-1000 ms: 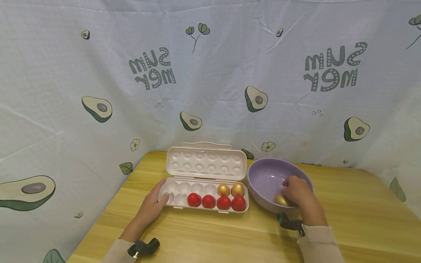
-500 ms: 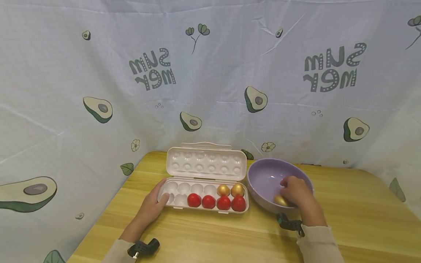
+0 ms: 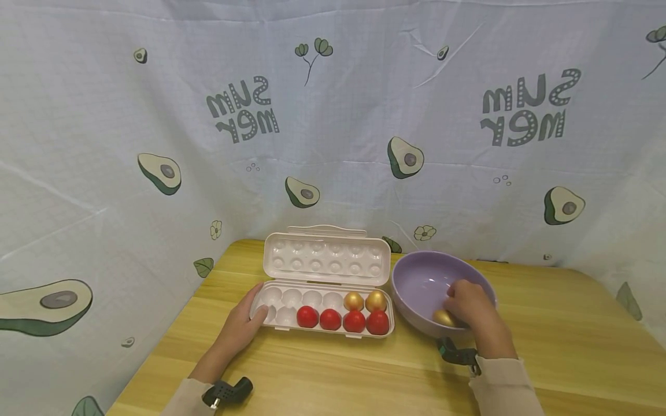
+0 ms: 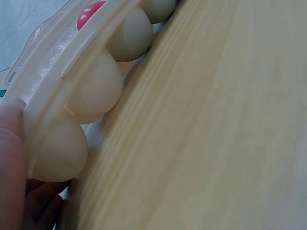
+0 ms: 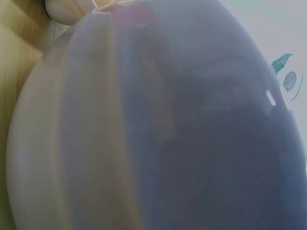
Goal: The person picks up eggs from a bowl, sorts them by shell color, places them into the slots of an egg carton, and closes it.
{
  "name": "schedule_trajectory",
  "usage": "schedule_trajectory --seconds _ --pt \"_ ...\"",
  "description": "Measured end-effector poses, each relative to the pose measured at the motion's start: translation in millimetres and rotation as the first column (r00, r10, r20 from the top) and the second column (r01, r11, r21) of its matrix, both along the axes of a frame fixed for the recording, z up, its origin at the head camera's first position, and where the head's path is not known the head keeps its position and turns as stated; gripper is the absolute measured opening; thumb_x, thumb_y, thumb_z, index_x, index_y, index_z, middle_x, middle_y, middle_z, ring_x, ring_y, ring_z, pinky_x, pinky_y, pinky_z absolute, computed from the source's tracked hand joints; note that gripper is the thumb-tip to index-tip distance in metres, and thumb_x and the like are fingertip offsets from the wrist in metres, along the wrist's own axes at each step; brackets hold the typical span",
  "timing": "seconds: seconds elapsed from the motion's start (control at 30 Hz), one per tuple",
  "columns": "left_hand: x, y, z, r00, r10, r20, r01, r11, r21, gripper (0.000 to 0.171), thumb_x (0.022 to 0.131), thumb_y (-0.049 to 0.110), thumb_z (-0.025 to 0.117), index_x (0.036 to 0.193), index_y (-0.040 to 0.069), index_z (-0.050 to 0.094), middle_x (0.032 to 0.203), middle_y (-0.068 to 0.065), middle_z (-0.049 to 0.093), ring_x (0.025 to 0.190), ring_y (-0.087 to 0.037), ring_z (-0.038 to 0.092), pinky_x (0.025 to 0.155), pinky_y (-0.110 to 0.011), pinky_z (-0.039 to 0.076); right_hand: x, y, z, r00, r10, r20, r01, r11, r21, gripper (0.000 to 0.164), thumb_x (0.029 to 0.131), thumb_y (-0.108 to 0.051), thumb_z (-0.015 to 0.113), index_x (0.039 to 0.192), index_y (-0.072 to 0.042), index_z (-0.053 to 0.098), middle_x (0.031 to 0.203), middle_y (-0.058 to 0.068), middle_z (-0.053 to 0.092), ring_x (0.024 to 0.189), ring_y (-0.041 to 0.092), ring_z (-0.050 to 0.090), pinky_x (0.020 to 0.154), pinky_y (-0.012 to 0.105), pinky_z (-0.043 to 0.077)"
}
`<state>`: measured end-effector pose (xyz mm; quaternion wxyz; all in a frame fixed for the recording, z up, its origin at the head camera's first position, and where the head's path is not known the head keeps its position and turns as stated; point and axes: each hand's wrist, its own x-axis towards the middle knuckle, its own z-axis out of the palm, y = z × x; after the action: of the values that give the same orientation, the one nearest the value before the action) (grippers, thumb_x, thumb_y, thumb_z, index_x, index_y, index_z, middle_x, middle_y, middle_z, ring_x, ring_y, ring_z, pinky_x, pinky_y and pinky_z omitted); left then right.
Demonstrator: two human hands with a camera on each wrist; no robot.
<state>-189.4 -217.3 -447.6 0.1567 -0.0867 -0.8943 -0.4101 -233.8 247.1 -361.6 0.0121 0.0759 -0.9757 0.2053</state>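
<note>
A cream plastic egg box [image 3: 326,331] lies with its lid [image 3: 328,259] tilted back. At its left end my left hand [image 3: 241,323] grips it; the left wrist view shows my thumb [image 4: 10,143] on the rim and fingers [image 4: 45,201] beneath the cups. Red eggs [image 3: 330,319] fill the right part of the front row, with two golden eggs [image 3: 364,300] behind them. My right hand [image 3: 470,303] reaches into a purple bowl [image 3: 416,283], fingers bent inward. A golden egg [image 3: 443,317] lies beside it; I cannot tell whether the hidden fingertips hold anything.
A wooden table [image 3: 364,375] carries everything. Behind and to the left hangs a white cloth [image 3: 333,127] printed with avocados. The bowl stands close against the box's right end. Its wall [image 5: 86,143] fills most of the right wrist view.
Both hands, the box and the eggs stay practically where they were. The fingers of the right hand curl slightly more inside the bowl.
</note>
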Motion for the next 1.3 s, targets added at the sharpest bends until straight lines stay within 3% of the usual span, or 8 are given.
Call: schedule_trajectory --seconds 0.97,1.3 --pt "-1.3 -1.3 -3.0 1.000 0.003 -0.026 -0.003 1.000 -0.010 0.053 0.090 0.023 0.052 0.139 0.012 0.034 0.138 -0.009 0.040 0.126 -0.027 0.036 0.103 -0.046 0.029 -1.4 0.1 -4.2 1.000 0.011 -0.024 -0.011 1.000 -0.012 0.022 0.071 -0.007 0.054 0.084 0.007 0.065 0.084 0.019 0.063 0.076 0.029 0.057 0.067 0.044 0.047" --pt "0.4 0.1 0.4 1.000 0.011 0.025 -0.011 1.000 -0.004 0.053 0.091 0.026 0.050 0.140 0.014 0.032 0.140 -0.006 0.038 0.128 -0.026 0.034 0.104 -0.045 0.028 -3.2 1.0 -6.4 0.999 -0.004 -0.047 0.002 0.999 -0.042 0.027 0.073 -0.009 0.055 0.092 0.008 0.064 0.091 0.023 0.063 0.080 0.032 0.057 0.071 0.047 0.047"
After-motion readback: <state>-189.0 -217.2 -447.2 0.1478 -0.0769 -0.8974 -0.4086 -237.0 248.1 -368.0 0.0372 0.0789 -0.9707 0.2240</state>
